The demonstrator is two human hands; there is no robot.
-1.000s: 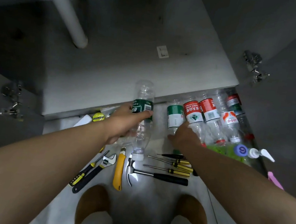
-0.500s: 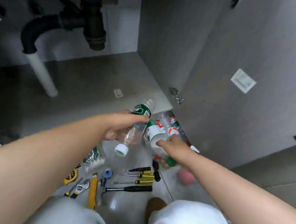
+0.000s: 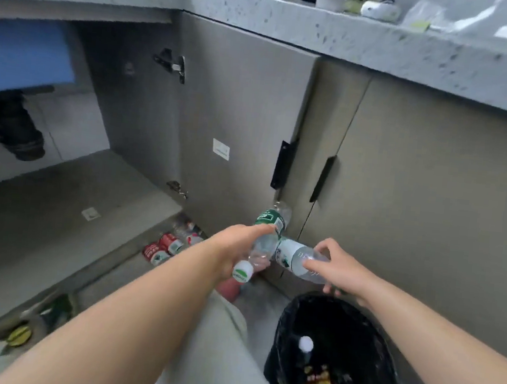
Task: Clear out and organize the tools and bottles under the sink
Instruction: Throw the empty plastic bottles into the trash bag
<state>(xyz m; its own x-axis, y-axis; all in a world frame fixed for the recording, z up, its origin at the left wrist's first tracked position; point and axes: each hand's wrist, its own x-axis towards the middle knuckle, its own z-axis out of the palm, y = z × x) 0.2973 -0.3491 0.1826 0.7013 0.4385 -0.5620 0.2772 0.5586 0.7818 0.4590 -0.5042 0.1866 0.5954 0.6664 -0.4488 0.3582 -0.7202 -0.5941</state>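
Note:
My left hand [image 3: 236, 251] grips an empty clear bottle with a green label [image 3: 269, 224] and white cap, tilted cap-down. My right hand [image 3: 336, 269] holds a second clear bottle [image 3: 296, 259] with a white and green label, lying nearly level. The two bottles touch just above and left of the black-lined bin [image 3: 335, 353]. Several more bottles with red labels [image 3: 165, 246] lie on the floor by the cabinet's front edge.
The open sink cabinet has a bare grey floor [image 3: 56, 211] and a black drain pipe [image 3: 9, 125] at left. Its open door [image 3: 237, 127] stands behind the bottles. A yellow tape measure [image 3: 18, 334] lies at lower left. The bin holds scraps and a white cap.
Both hands have lifted their bottles from the floor and carried them right, over to the bin. My view has swung up and right, away from the tools.

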